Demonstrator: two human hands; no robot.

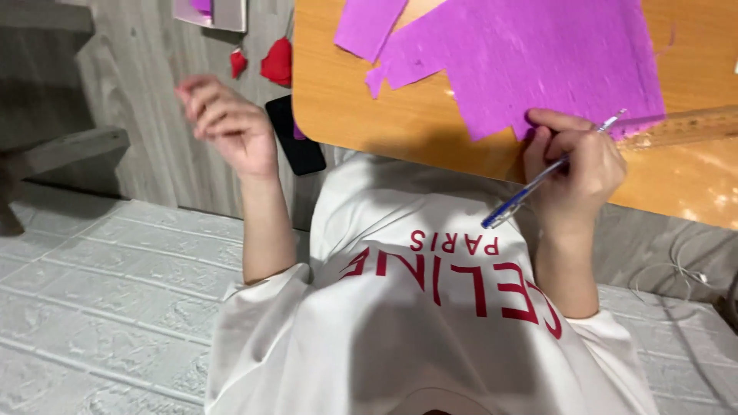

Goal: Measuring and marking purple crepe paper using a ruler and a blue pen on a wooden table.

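Observation:
My right hand [573,165] grips a blue and clear pen [530,192] at the near edge of a large purple sheet [538,54] on a wooden table [361,115]. The pen's tip end points toward a wooden ruler [684,127] that lies along the sheet's right edge. A smaller purple piece [367,27] lies at the sheet's upper left. My left hand [227,127] is raised off the table to the left, slightly blurred, with loosely curled fingers and nothing in it. My white shirt fills the lower middle.
A black phone [296,134] lies beside the table's left corner. Red scraps [277,61] lie on the grey wood floor beyond it. A white brick-patterned surface [100,292] covers the lower left. A thin white cable [684,269] lies at the right.

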